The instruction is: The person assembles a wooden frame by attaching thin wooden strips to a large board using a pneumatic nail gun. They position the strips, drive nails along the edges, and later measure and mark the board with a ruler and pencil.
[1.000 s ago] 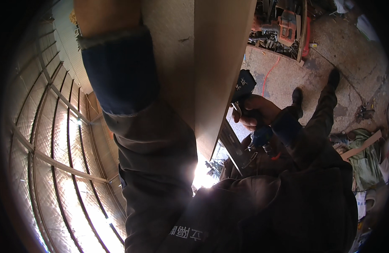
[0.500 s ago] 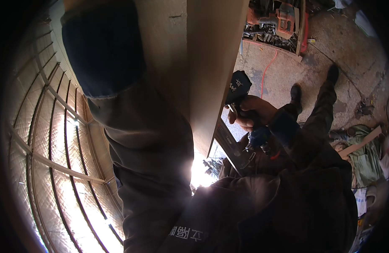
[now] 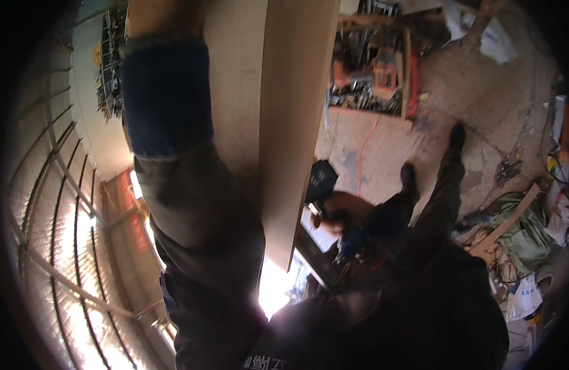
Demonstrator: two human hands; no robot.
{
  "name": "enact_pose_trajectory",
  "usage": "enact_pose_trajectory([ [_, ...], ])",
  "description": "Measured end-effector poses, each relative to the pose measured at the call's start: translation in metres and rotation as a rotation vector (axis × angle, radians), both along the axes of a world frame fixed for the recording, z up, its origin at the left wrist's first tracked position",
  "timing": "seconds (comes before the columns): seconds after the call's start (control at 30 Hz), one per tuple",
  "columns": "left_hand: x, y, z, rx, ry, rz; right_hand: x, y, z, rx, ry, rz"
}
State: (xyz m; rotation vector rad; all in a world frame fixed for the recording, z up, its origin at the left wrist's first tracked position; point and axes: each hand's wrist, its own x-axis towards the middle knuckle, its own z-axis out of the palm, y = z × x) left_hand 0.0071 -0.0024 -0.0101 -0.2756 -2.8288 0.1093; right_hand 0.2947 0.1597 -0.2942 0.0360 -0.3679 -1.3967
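Observation:
My left arm reaches up along a long pale board [image 3: 295, 117]. Of my left hand, only the wrist [image 3: 165, 18] above the blue cuff shows; its fingers lie beyond the upper edge. On the board's right side, my right hand [image 3: 345, 211] is closed around the handle of a cordless drill, whose black battery pack [image 3: 322, 179] points up, close to the board's edge. The drill's blue body is blurred and partly hidden below the hand, near my dark clothing. A dark metal bar [image 3: 314, 262] runs beneath the board's lower end.
An open wooden box [image 3: 409, 74] of metal parts and an orange tool stands on the concrete floor [image 3: 481, 92]. A red cable [image 3: 362, 157] trails from it. My shoes [image 3: 457, 137] are beside it. A green sack [image 3: 520, 231] and scraps lie at right.
The whole view has shifted, so the box, floor and my feet sit lower and further left. My left wrist has come into view. The drill stays in my right hand.

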Motion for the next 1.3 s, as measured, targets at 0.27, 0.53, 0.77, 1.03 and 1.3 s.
enact_pose_trajectory([
  [0.27,-0.011,-0.016,-0.013,0.566,0.090,0.399,-0.035,0.013,0.016,0.122,0.199,-0.068],
  [0.53,-0.011,-0.001,-0.007,0.782,0.068,0.437,-0.162,0.106,-0.004,0.584,0.358,-0.315],
  [0.77,-0.008,0.002,-0.004,0.768,0.020,0.478,-0.262,0.208,0.022,0.851,0.473,-0.533],
  [1.03,-0.006,0.000,-0.007,0.801,0.039,0.486,-0.307,0.236,0.085,1.035,0.628,-0.680],
  [1.3,-0.008,-0.005,-0.001,0.743,-0.053,0.476,-0.344,0.222,0.098,1.027,0.680,-0.656],
])
